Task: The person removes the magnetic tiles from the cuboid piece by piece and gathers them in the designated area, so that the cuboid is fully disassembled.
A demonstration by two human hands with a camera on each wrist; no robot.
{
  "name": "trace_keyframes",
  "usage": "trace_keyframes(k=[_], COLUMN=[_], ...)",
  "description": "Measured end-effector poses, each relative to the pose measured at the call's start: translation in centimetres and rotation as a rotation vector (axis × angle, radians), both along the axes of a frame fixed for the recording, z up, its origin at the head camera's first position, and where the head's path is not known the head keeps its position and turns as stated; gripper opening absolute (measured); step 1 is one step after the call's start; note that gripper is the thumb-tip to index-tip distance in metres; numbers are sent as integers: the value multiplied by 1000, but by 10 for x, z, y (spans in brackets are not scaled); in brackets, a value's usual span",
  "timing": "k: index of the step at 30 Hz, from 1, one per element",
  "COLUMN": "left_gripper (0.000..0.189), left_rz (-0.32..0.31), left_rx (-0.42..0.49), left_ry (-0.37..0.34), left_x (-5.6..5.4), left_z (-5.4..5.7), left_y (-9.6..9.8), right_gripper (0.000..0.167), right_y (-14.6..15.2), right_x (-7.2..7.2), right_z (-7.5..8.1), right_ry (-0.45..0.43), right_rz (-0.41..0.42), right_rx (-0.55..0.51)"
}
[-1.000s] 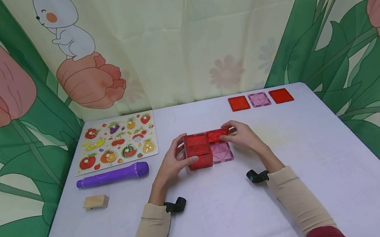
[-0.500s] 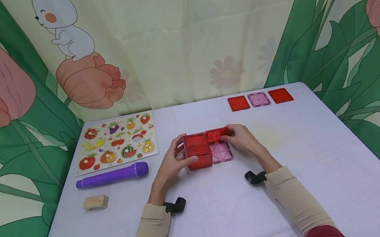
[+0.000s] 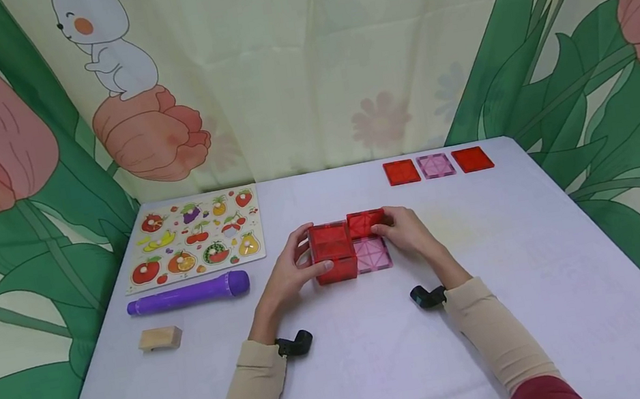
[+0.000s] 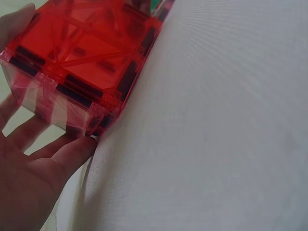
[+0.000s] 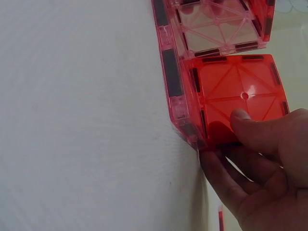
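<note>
A cube of translucent red magnetic tiles stands on the table. My left hand grips its left side, thumb on the front face and fingers along the far side; the left wrist view shows a clear pink side face by the fingers. Flat against the cube's right side lies a pink magnetic tile. At that tile's far edge my right hand pinches a square red magnetic tile, thumb on its near face and fingers behind. The red tile stands upright beside the cube in the right wrist view.
Two red tiles and a pink tile lie in a row at the back right. To the left are a fruit puzzle board, a purple microphone-shaped toy and a wooden block.
The right fingers have shifted from the red tile's right end to behind it. That tile now rises a little higher beside the cube. My left hand stays on the cube.
</note>
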State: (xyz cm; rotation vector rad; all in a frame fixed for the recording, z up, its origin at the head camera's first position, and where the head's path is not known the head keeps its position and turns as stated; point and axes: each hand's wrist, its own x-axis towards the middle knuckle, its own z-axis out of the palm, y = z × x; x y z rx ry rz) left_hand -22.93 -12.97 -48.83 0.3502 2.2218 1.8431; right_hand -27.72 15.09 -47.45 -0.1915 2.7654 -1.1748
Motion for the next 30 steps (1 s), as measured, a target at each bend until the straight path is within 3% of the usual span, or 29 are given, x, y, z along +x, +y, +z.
trace_keyframes(k=[11,20,30], left_gripper=[89,86,86], left_rz=[-17,-29,-31], left_rx=[-6,-2,-11], left_ry=[-54,-54,-51], left_x=[-2,13,14], left_z=[4,34,34], left_y=[1,2,2], right_gripper=[47,48,44], right_y=[5,13,28], right_x=[-4,-9,-13], right_z=[-1,0,-1], right_ry=[-41,-40,-108], right_rz=[-56,-75,-194], right_rx=[-41,-49,-145])
